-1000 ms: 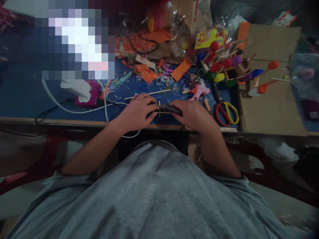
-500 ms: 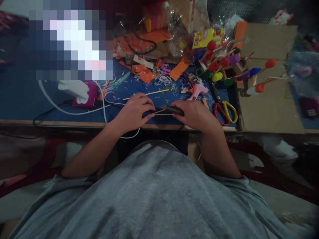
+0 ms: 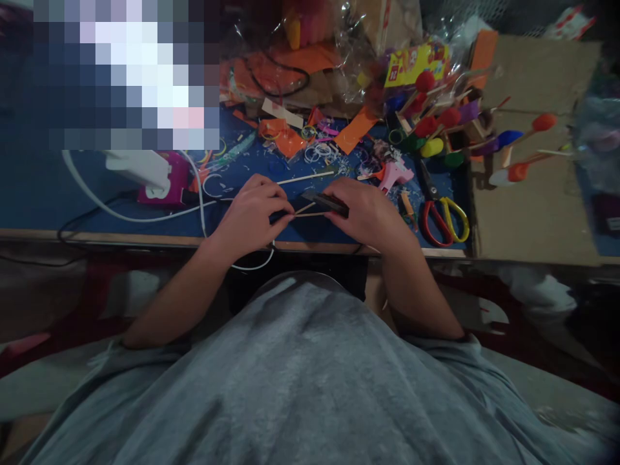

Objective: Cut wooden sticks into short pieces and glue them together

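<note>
Over the front edge of the blue table (image 3: pixel 58 194), my left hand (image 3: pixel 252 216) pinches the left ends of thin wooden sticks (image 3: pixel 310 210). My right hand (image 3: pixel 365 213) is closed on a dark, flat tool (image 3: pixel 325 201) whose tip meets the sticks. Both hands sit close together, fingers curled. A longer wooden stick (image 3: pixel 305 177) lies on the table just beyond my left hand.
Red-and-yellow scissors (image 3: pixel 443 219) and a pink glue gun (image 3: pixel 394 175) lie to the right. White cables (image 3: pixel 145 216) and a pink box (image 3: pixel 167 181) are on the left. Orange paper scraps (image 3: pixel 290 139), rubber bands, colourful ball-tipped sticks (image 3: pixel 445 126) and a cardboard sheet (image 3: pixel 527 187) crowd the back and right.
Both hands have shifted slightly away from me. The sticks between them have changed angle, from crossed to nearly side by side.
</note>
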